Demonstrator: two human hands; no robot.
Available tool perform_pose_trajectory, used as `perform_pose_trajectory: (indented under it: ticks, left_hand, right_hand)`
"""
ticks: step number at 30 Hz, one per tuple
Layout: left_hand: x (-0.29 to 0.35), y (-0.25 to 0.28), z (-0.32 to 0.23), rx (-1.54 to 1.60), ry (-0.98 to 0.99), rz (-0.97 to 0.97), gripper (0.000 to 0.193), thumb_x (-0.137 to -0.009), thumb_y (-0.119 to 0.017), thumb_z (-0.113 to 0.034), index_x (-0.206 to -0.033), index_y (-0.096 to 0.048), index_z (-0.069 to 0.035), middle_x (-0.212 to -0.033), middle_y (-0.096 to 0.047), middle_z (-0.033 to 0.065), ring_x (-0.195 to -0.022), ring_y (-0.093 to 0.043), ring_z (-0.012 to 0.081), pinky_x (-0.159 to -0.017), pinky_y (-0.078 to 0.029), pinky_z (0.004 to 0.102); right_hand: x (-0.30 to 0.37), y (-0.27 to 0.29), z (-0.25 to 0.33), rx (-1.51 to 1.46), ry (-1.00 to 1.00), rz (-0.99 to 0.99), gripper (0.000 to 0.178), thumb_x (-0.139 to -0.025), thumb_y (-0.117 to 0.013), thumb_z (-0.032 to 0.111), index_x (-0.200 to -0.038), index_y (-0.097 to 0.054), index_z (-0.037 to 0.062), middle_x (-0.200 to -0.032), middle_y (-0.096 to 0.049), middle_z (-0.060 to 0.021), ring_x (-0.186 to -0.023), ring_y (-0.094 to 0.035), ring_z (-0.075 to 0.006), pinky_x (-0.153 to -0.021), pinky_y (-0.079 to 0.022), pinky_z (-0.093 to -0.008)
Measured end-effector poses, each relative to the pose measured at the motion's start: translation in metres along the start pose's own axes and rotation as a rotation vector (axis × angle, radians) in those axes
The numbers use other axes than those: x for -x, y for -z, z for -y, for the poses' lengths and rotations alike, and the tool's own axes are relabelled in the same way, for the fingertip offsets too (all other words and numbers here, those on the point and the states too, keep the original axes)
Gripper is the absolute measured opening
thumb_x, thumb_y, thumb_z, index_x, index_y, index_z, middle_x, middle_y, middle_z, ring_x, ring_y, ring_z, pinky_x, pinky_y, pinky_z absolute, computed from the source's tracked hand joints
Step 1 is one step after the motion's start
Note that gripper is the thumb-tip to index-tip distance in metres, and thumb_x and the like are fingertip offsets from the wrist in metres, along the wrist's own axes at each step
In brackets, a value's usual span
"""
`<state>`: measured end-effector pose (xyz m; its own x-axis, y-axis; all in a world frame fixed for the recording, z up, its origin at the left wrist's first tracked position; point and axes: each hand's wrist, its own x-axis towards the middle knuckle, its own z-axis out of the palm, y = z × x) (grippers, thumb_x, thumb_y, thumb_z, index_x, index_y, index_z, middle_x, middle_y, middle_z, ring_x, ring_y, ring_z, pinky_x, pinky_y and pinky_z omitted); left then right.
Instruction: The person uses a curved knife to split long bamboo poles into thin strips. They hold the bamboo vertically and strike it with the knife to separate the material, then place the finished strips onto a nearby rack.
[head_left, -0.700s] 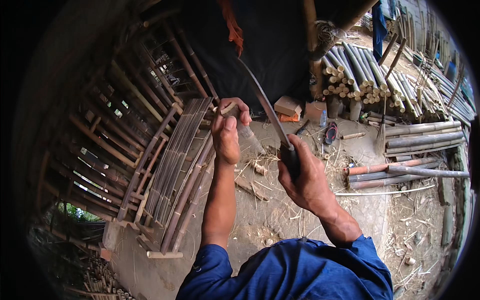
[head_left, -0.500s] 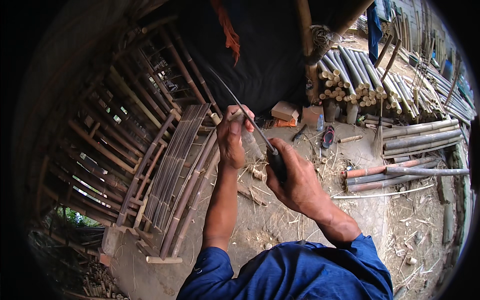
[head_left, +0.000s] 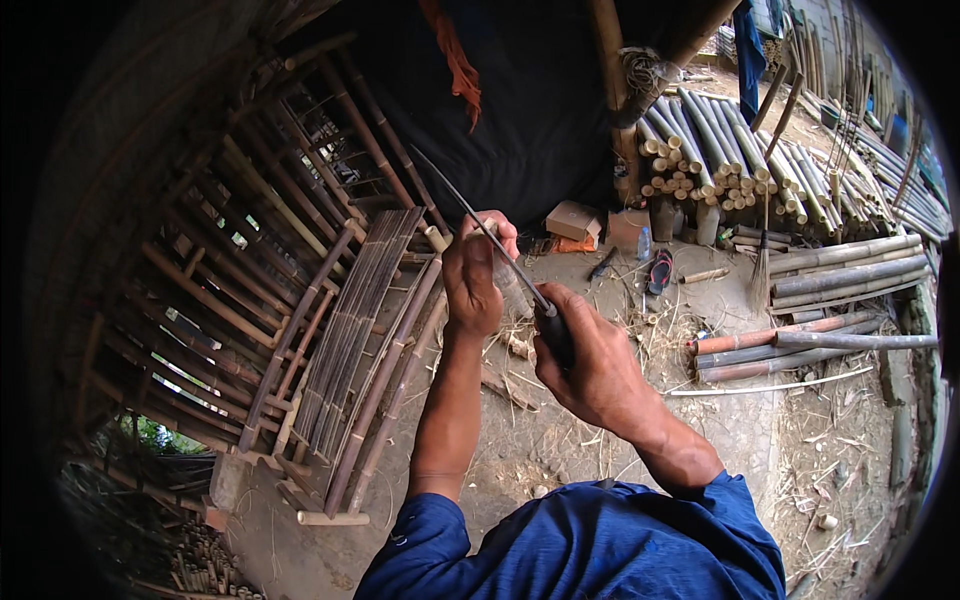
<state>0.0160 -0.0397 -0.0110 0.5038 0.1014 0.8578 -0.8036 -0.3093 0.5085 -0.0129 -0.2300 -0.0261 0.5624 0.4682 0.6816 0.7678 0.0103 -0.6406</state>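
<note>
Bamboo, a short pale stick [head_left: 512, 285], is clasped in the closed grip of the left hand [head_left: 470, 275], above the dirt floor [head_left: 560, 450]. A long curved steel knife [head_left: 480, 225] is gripped by its dark handle in the closed right hand [head_left: 590, 365]; its blade is laid across the stick, just beside the left fingers.

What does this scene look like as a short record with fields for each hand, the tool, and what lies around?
Left hand: left hand closed around a short bamboo piece, held upright in front of the body
Right hand: right hand gripping the dark handle of a long knife
Tool: thin blade runs up and left past the left hand
Left side: bamboo frame of slats and poles lying on the ground
Right side: stacked bamboo poles, a broom, a sandal
Ground: bare dirt with shavings
</note>
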Motion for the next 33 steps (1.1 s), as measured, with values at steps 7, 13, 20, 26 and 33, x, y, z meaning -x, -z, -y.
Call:
perform_pose_trajectory:
  ticks: [7,13,20,26,33]
  left_hand:
    - [-0.001,-0.006,0.001,-0.042,0.020,-0.011,0.049,-0.105,-0.033,-0.044,-0.095,-0.054,-0.001,-0.080,-0.052,0.0042,-0.068,-0.048,0.0090,-0.062,-0.041,0.0245]
    - [-0.004,-0.013,-0.001,-0.039,0.044,-0.015,0.049,-0.104,-0.032,-0.045,-0.098,-0.053,-0.001,-0.082,-0.053,0.0048,-0.071,-0.049,0.0109,-0.064,-0.041,0.0261]
    - [-0.048,0.008,-0.037,-0.398,-0.092,-0.506,0.079,-0.098,-0.017,-0.063,-0.154,-0.020,-0.007,-0.157,-0.028,0.0154,-0.146,-0.024,0.0321,-0.116,-0.011,0.0535]
    - [-0.137,-0.041,-0.103,-1.411,-0.573,0.295,0.065,-0.098,-0.036,-0.052,-0.150,-0.032,-0.013,-0.152,-0.038,0.0139,-0.142,-0.032,0.0334,-0.114,-0.015,0.0575]
    - [-0.112,-0.036,-0.052,-1.278,-0.245,0.632,0.066,-0.094,-0.039,-0.064,-0.145,-0.044,-0.022,-0.149,-0.043,0.0101,-0.143,-0.030,0.0336,-0.109,-0.002,0.0720]
  right_hand:
    - [-0.001,0.009,0.000,0.028,-0.006,0.008,0.053,-0.084,-0.062,0.010,-0.133,-0.042,0.0060,-0.100,-0.060,-0.0217,-0.077,-0.063,-0.0444,-0.064,-0.053,-0.0506]
    - [-0.002,0.013,0.001,0.044,-0.022,0.025,0.050,-0.085,-0.062,0.010,-0.131,-0.042,0.0063,-0.099,-0.060,-0.0221,-0.076,-0.063,-0.0451,-0.064,-0.053,-0.0511]
    - [-0.013,0.038,0.012,0.037,-0.117,0.107,0.041,-0.086,-0.059,0.009,-0.123,-0.043,0.0014,-0.094,-0.061,-0.0265,-0.079,-0.061,-0.0486,-0.067,-0.050,-0.0549]
    - [-0.039,0.041,0.010,0.115,-0.167,0.149,0.029,-0.087,-0.056,0.007,-0.111,-0.043,-0.0009,-0.090,-0.061,-0.0297,-0.078,-0.060,-0.0516,-0.067,-0.049,-0.0566]
    - [-0.018,0.011,-0.001,0.111,-0.193,0.164,0.024,-0.085,-0.058,0.009,-0.097,-0.041,-0.0034,-0.079,-0.061,-0.0327,-0.073,-0.061,-0.0521,-0.066,-0.048,-0.0585]
